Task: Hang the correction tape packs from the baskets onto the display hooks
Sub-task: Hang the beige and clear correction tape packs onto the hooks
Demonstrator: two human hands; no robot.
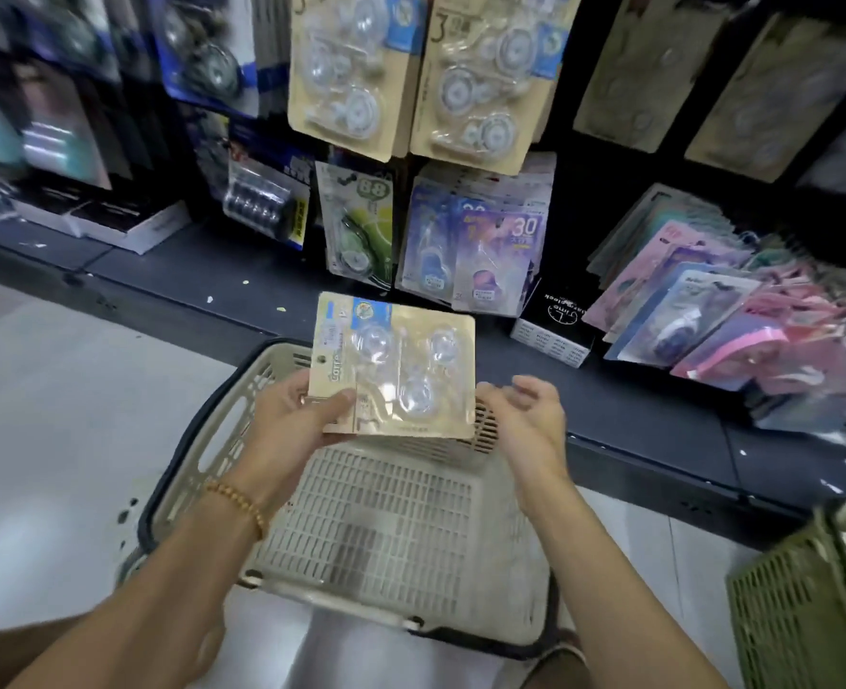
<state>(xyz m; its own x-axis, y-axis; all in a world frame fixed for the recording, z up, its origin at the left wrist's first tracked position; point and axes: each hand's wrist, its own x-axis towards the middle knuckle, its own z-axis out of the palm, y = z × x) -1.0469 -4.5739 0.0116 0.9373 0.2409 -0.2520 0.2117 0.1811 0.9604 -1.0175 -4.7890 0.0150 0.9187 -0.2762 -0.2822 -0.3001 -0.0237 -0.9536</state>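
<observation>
My left hand (pixel 295 415) grips a small stack of beige correction tape packs (pixel 401 370) by their left edge, thumb on top, above a beige plastic basket (pixel 376 519) whose slatted bottom shows bare. My right hand (pixel 525 415) hovers just right of the packs, palm up, fingers relaxed and holding nothing. Matching beige packs (pixel 356 72) hang on the display hooks straight above, a second column (pixel 485 77) beside them.
Other blister packs hang lower: a green one (pixel 361 226) and blue-purple ones (pixel 475 251). Pink and blue packs (pixel 724 315) lie piled on the dark shelf base at right, by a black box (pixel 555 325). A green basket (pixel 808 604) stands at the lower right.
</observation>
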